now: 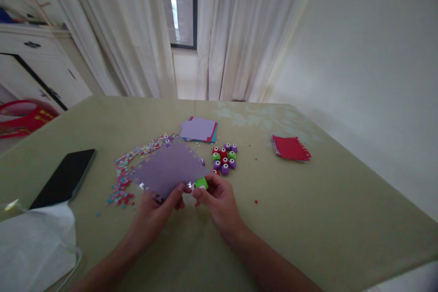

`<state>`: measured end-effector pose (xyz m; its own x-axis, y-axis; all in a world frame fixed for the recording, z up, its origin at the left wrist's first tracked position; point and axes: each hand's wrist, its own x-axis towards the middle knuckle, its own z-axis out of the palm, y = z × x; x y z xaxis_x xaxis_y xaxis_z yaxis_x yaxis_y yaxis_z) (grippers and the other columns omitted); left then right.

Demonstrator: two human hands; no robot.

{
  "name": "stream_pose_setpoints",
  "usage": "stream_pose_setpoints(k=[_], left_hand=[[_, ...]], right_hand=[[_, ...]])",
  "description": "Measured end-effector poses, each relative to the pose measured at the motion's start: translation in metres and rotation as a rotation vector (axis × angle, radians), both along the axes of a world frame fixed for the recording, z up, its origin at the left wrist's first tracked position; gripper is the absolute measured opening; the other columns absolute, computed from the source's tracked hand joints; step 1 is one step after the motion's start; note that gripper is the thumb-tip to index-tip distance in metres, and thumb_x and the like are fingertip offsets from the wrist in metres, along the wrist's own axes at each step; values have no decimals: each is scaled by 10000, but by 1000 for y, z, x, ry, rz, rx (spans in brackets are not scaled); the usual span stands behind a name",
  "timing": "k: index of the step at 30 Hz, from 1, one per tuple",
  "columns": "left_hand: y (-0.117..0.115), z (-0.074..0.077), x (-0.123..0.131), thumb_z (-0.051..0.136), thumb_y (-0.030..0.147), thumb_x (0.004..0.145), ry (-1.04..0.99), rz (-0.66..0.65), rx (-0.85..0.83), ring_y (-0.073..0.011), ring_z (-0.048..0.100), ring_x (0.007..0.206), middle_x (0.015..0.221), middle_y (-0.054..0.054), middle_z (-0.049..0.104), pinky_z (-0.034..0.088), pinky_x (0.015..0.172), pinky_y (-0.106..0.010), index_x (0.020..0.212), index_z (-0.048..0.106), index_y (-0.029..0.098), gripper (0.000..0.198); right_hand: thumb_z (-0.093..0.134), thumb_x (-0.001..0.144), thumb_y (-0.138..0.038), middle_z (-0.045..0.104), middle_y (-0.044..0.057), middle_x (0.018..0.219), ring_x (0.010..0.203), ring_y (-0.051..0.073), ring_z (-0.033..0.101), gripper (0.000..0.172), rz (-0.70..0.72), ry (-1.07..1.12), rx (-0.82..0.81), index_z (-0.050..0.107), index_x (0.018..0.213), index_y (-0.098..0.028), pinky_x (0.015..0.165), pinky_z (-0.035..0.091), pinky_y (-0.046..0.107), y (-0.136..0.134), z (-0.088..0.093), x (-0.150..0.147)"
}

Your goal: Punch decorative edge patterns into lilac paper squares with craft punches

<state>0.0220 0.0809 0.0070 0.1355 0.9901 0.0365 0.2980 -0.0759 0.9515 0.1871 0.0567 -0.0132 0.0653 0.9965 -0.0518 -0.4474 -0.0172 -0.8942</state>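
My left hand (160, 205) pinches the near edge of a purple sheet of paper (171, 166), whose border has small punched-out shapes. In my right hand (219, 198) is a small green paper punch (201, 183), held between thumb and fingers at the sheet's near right corner. Whether the paper sits in its slot I cannot tell. Just beyond that hand stands a cluster of red, green and purple paper punches (224, 160) with white tops. More purple punches (167, 139) lie by the sheet's far corner, and another is partly covered by its right edge.
Paper confetti (125, 187) is strewn left of the sheet. Stacked purple, red and blue paper (200, 128) lies at the back; a pile with a red sheet on top (291, 148) is at right. A black phone (65, 178) and a white face mask (37, 246) lie at left.
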Motion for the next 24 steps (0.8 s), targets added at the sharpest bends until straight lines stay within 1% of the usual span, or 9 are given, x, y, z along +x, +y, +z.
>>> stream_pose_setpoints(k=[3,7,10,14,17,20,24], left_hand=[[-1,0,1,663,498,809,13,2,-10,-178,650,504,519,0,672,504,497,-249,530,655,229,388],[-3,-2,2,678,505,781,17,-4,-49,-188,664,503,522,-1,684,520,494,-258,540,656,233,365],[-1,-4,1,670,504,788,36,-50,-80,-190,671,519,541,3,695,528,513,-262,556,651,237,354],[3,-11,-3,638,505,831,74,-145,-97,-188,676,560,575,7,705,535,558,-264,598,668,239,355],[5,-15,-6,640,512,863,103,-181,-97,-185,671,580,592,3,712,525,579,-262,653,708,229,358],[4,-16,-7,655,508,871,87,-205,-78,-184,658,569,574,-6,705,517,577,-263,662,723,214,367],[3,-13,-6,662,495,875,42,-215,-100,-185,663,560,573,-10,709,527,566,-264,708,754,208,344]], right_hand=[[936,682,-436,664,-10,733,659,137,595,385,-5,-18,-1,668,796,-184,575,449,229,1,-1,3],[955,650,-431,619,-30,703,631,124,568,406,32,-30,-23,663,784,-182,578,436,232,0,-4,3],[958,642,-440,638,-23,692,624,126,567,410,33,-50,-39,674,778,-177,590,436,240,0,-4,4],[912,704,-485,677,2,694,622,138,588,382,104,-94,-17,716,797,-171,597,451,254,2,-2,10],[905,699,-533,645,-10,656,588,120,559,420,109,-85,-81,710,759,-165,570,421,242,4,-3,14],[914,666,-574,598,-27,613,557,104,517,480,97,-46,-163,667,704,-165,546,389,235,4,-4,14],[906,674,-591,584,-29,606,550,101,488,494,101,-76,-153,661,698,-163,533,366,236,3,-6,12]])
